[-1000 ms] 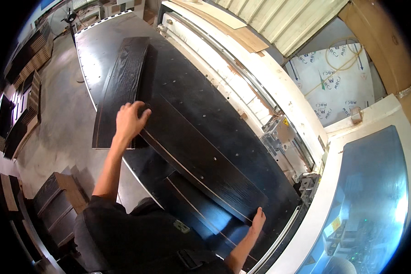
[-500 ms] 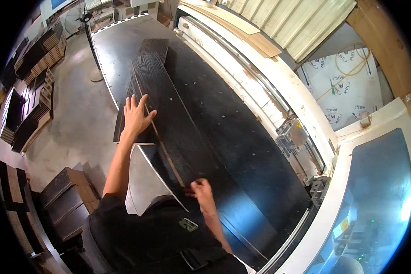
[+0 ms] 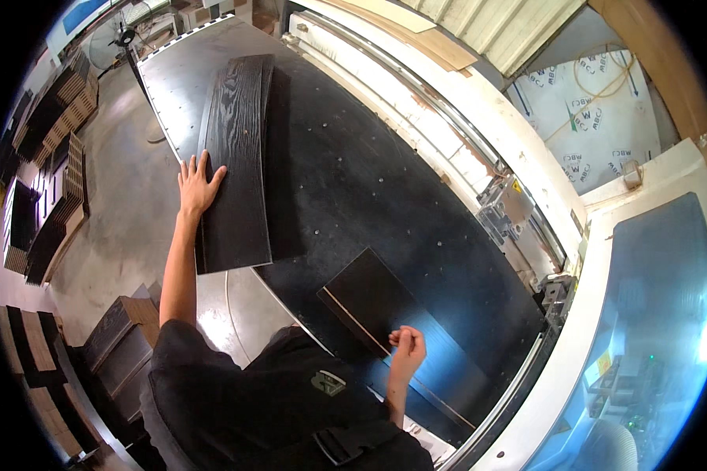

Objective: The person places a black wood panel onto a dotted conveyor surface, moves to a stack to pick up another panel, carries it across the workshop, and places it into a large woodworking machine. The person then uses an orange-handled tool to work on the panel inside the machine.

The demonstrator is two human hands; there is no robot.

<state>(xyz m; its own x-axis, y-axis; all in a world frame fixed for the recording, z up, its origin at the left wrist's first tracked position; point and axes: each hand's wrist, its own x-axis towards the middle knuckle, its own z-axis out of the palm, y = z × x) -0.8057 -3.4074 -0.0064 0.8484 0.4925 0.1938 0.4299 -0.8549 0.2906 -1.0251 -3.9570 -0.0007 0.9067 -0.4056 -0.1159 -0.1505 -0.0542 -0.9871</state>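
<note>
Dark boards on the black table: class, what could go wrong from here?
The near end of the board stack juts past the edge of the black table, so it might tip if pushed outward.
The left hand lies spread at the stack's side without a closed grip; boards could slide.
The right hand is close to the lone board and might knock it.

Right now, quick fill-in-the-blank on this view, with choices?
The left hand has its fingers ____ (spread/curled).
The far plank juts past the ____ (left/right) edge of the table.
The right hand is closer to the near plank than to the ____ (far/top) plank.

Missing: spread; left; far.
</note>
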